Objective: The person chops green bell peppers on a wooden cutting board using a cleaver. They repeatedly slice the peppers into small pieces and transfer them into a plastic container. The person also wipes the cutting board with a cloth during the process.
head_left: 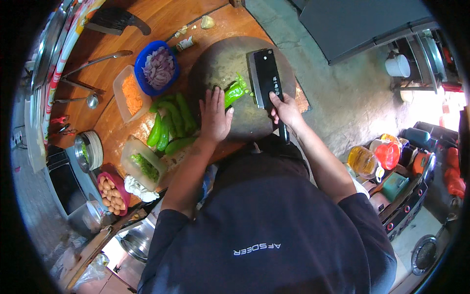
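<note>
On the round chopping board [210,61] lies a green pepper [236,93], with small cut bits at its right end. My left hand [215,117] rests flat at the pepper's left end, fingers stretched out; its thumb and fingers partly hide that end. The handle of a black-faced cleaver [264,73] is in my right hand [287,111]. Its blade stands just right of the pepper, close to the cut bits. Several whole green peppers [176,117] are heaped on the table left of my left hand.
Left of the board stand a blue bowl of sliced onion [175,55], a tub of orange shreds [120,93] and a tub of cut green pepper [132,147]. A pink bowl of eggs [125,188] stands nearer. Another cleaver [110,20] lies far left. Oil jugs [362,161] stand right.
</note>
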A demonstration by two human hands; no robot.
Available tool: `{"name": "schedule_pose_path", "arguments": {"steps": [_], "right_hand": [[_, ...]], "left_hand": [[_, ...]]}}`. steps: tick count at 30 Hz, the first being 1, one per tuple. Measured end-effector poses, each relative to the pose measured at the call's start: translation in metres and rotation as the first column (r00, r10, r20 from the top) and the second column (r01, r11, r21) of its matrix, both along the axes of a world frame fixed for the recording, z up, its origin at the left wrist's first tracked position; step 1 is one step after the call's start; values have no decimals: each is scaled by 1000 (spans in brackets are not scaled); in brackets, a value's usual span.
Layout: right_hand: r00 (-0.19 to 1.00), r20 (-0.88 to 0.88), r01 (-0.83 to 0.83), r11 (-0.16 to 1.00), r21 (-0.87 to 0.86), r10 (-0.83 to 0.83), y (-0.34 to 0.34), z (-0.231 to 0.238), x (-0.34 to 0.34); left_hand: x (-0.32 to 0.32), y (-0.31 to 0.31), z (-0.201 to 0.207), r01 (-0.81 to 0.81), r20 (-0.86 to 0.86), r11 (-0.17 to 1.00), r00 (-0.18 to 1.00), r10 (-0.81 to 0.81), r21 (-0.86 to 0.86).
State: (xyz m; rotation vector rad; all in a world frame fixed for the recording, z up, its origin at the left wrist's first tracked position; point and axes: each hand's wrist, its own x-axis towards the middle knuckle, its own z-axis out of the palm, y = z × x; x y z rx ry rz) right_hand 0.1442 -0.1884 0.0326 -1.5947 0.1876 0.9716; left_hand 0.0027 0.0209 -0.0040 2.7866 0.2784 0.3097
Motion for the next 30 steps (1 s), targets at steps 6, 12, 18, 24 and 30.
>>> {"name": "schedule_pose_path", "arguments": {"steps": [6,12,18,24,30], "right_hand": [[970,-47,-237,971,34,239,16,-18,-9],[885,-17,-466,884,-26,466,21,-24,-41],[711,65,-652,691,-314,700,-6,2,-40],[919,0,-375,872,-316,395,-66,31,-24],[716,399,-373,797,-475,573,-45,51,-17]], "left_hand": [[2,7,-8,0,-19,999,1000,-1,-44],[0,6,-4,-16,-15,999,1000,15,-30],[-2,-2,5,-63,-85,998,994,61,-20],[-5,-4,-1,-120,-145,978,985,95,-169],[0,-14,-23,-270,199,961,940,278,-67]]}}
